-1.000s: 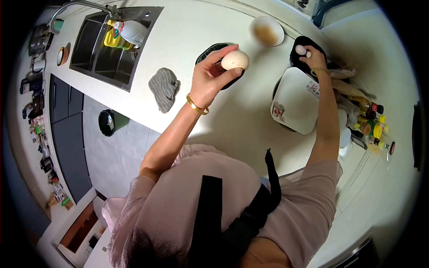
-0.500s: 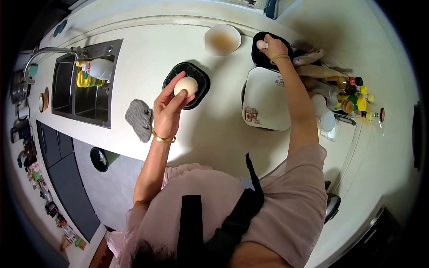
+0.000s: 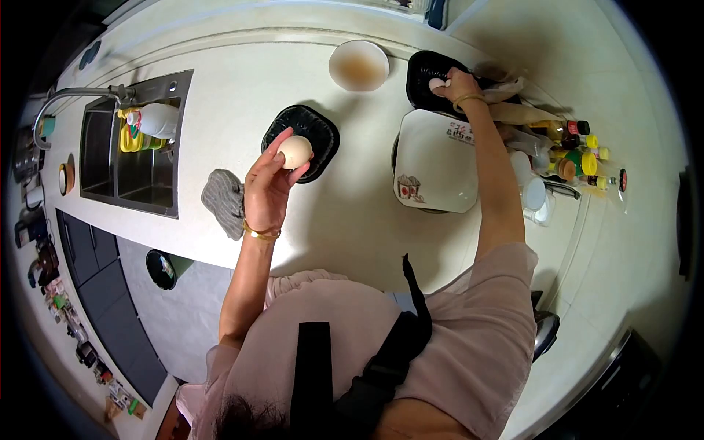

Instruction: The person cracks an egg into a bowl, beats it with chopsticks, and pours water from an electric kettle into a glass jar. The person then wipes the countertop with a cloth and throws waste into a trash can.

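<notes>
My left hand (image 3: pixel 268 187) holds a pale cream egg (image 3: pixel 295 152) between thumb and fingers, above the near side of a black plastic tray (image 3: pixel 323 125). At the back right, my right hand (image 3: pixel 462 86) reaches into a second black tray (image 3: pixel 419 67). Its curled fingers are at a small white piece (image 3: pixel 437 84) that looks like eggshell, low in that tray. A square white plate (image 3: pixel 436 165) with printed pictures lies under my right forearm, resting on something dark.
A white bowl (image 3: pixel 358 66) with a brownish inside stands at the back. A crumpled grey cloth (image 3: pixel 224 203) lies left of my left wrist, before the sink (image 3: pixel 147 187). Several bottles (image 3: pixel 579 147) and bags crowd the right side. A dark bin (image 3: pixel 161 269) stands on the floor.
My right hand has gone lower into the back tray with the white piece. My left hand has turned slightly, with the egg still in its fingers. The whole view has shifted a little.
</notes>
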Tool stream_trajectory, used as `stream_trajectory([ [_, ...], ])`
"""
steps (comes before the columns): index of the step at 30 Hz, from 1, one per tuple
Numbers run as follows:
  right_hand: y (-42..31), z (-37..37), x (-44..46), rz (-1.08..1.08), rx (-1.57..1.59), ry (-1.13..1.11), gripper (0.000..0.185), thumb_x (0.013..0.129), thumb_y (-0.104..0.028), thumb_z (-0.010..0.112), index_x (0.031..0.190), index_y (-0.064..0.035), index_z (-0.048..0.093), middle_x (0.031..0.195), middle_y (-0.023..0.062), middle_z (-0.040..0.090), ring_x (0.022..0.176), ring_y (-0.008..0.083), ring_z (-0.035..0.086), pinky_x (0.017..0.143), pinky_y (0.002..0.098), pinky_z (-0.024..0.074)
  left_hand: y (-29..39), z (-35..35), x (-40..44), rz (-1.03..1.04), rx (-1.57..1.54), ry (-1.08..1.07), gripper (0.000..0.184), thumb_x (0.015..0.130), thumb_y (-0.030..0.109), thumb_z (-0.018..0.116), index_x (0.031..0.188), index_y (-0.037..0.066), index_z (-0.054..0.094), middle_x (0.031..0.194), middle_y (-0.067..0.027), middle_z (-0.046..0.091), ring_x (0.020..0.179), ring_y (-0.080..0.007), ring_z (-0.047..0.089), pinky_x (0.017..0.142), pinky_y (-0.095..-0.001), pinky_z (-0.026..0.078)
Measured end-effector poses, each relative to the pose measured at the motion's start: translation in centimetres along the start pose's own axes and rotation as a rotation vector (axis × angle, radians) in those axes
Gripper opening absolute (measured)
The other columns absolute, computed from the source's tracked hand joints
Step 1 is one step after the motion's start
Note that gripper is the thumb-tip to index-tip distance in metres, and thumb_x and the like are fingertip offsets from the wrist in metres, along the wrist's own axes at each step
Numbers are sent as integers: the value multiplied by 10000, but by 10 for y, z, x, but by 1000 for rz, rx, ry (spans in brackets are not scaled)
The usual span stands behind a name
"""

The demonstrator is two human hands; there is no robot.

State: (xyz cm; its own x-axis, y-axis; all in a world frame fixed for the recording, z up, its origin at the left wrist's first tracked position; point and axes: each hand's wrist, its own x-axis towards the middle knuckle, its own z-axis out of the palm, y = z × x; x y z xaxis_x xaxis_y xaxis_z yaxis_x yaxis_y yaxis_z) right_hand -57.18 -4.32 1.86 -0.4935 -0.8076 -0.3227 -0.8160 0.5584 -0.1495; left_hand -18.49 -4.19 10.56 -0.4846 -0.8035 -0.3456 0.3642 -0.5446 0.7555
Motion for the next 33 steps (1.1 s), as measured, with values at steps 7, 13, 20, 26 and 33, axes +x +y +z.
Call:
stream_trajectory([
  [7, -8, -33, -16, 38, 408, 91, 478, 611, -358, 679, 901, -8, 531, 875, 169, 572, 812, 259, 555, 723, 333, 436, 4, -10, -6, 12, 0, -3, 459, 800, 163, 419, 1191, -57, 322, 1022, -187, 502, 926, -258, 531, 792, -269, 463],
  [13, -69, -17, -60, -320, 501, 268, 455, 581, -371, 701, 872, -59, 544, 824, 106, 592, 733, 234, 572, 675, 311, 446, 12, -40, -20, 21, -116, 22, 443, 805, 167, 424, 1177, -58, 337, 1017, -186, 503, 942, -259, 520, 815, -270, 449],
  [20, -214, 75, -145, -578, 284, 71, 891, 508, -329, 742, 1217, -68, 269, 1164, 290, 347, 921, 400, 491, 771, 404, 426, 22, -79, -52, 79, -213, 52, 439, 804, 160, 435, 1181, -44, 341, 1054, -151, 484, 959, -270, 505, 804, -273, 452],
  [26, -252, 73, -163, -343, 11, -73, 1009, 496, -329, 758, 1283, -112, 165, 1221, 374, 176, 757, 353, 575, 630, 340, 489, 35, -120, -82, 103, -258, 75, 446, 800, 150, 452, 1170, -70, 334, 1027, -174, 493, 932, -277, 521, 779, -284, 475],
  [33, -266, 75, -160, -158, -106, -178, 1072, 435, -332, 779, 1295, -196, 154, 1262, 357, 63, 850, 360, 553, 717, 352, 473, 52, -175, -98, 93, -310, 65, 468, 789, 136, 467, 1182, -69, 317, 1000, -175, 501, 897, -264, 536, 769, -279, 481],
])
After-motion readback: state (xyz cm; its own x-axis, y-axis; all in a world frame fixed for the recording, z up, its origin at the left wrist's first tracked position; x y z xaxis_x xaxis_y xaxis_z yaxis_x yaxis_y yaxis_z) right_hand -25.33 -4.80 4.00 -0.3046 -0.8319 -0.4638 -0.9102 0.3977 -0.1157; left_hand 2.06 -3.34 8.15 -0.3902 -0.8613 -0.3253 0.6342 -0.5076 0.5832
